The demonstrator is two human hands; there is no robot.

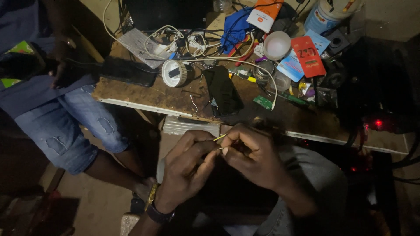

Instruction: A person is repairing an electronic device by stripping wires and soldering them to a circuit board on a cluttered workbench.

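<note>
A thin yellow wire (220,137) is pinched between two hands held close together in front of the near edge of a cluttered wooden table (131,94). The wire's short visible end points up and to the right, above the fingertips; the rest is hidden inside the grip. The left hand (188,168), with a dark watch (154,209) on its wrist, has its fingers curled and pressed together around the lower part of the wire. The right hand (253,155) meets it from the other side, thumb and forefinger closed on the same wire, the fingertips of both hands touching or nearly so.

Just beyond the hands, a grey ribbed piece (190,126) juts out below the table edge. On the table, straight ahead, a black phone (223,91) lies flat, with a small green circuit board (264,102) just to its right. A round white spool-like part (174,73) sits to the left of the phone, near another dark flat device (129,71). A tangle of white cables (183,41) runs across the back, beside a white cup (277,45), a red card (308,56) and a blue cloth (236,26).

To the left, another person in torn blue denim shorts (74,126) sits beside the table. On the far right, small red lights (378,123) glow in the dark.
</note>
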